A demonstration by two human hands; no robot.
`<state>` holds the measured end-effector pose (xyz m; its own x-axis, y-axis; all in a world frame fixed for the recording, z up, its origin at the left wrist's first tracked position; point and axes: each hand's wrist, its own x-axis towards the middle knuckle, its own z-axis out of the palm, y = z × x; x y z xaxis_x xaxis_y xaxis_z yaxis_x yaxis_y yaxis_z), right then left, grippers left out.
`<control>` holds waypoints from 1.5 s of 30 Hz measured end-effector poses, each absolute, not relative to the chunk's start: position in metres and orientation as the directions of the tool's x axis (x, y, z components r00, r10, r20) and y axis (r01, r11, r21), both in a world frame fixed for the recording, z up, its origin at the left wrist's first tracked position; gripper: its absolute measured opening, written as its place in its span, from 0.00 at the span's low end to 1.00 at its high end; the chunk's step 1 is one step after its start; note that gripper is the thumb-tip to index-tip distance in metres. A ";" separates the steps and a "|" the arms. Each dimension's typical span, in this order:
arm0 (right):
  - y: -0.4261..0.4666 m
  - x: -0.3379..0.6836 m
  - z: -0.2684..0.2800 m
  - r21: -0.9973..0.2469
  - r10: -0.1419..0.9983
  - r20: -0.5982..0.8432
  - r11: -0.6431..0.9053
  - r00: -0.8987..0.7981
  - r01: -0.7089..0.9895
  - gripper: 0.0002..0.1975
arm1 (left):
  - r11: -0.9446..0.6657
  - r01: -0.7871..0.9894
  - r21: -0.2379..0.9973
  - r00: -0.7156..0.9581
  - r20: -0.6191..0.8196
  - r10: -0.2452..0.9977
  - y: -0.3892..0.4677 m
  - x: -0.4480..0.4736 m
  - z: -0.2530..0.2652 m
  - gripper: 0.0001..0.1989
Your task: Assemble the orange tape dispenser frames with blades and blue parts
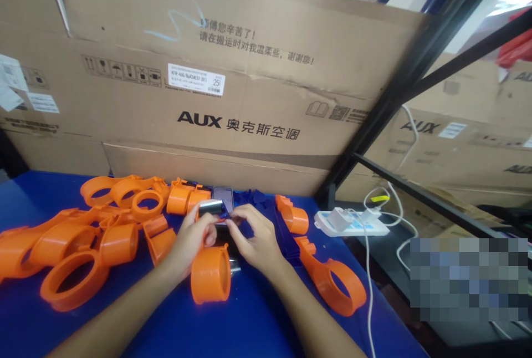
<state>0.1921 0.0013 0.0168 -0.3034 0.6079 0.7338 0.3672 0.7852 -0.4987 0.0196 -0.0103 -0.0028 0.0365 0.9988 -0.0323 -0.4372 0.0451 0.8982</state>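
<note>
My left hand (193, 239) is closed around a shiny dark piece with a silvery edge (211, 206), held above the blue table. The fingers of my right hand (255, 239) pinch a small dark-blue strip (225, 215) at that piece's right end. Just below my hands stands an orange plastic ring part (210, 275), like a tape dispenser, with a bit of metal showing at its right side. Behind the hands lies a phone-like grey rectangle (223, 196), partly covered by them.
Several orange ring parts (77, 280) are heaped at the left. Two more orange parts (338, 286) lie at the right, near dark-blue flat pieces (285, 230). A white power strip (353, 224) with cables sits beyond the table's right edge. Large cardboard boxes (249, 97) and a black metal frame (390, 92) stand behind.
</note>
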 end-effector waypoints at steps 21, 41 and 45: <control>0.006 0.205 0.018 -0.250 0.462 0.726 0.867 -0.509 0.431 0.08 | 0.037 -0.438 0.898 0.017 -0.033 0.999 -0.016 0.026 0.003 0.16; -0.001 0.205 0.035 -0.864 0.792 0.466 0.503 -0.393 -0.011 0.19 | 0.195 -0.526 0.828 0.273 -0.053 0.960 -0.027 0.031 0.003 0.41; 0.002 0.206 0.038 -0.945 0.725 0.320 0.290 -0.610 -0.150 0.22 | 0.305 -0.582 0.754 0.432 -0.031 0.901 -0.027 0.031 -0.004 0.42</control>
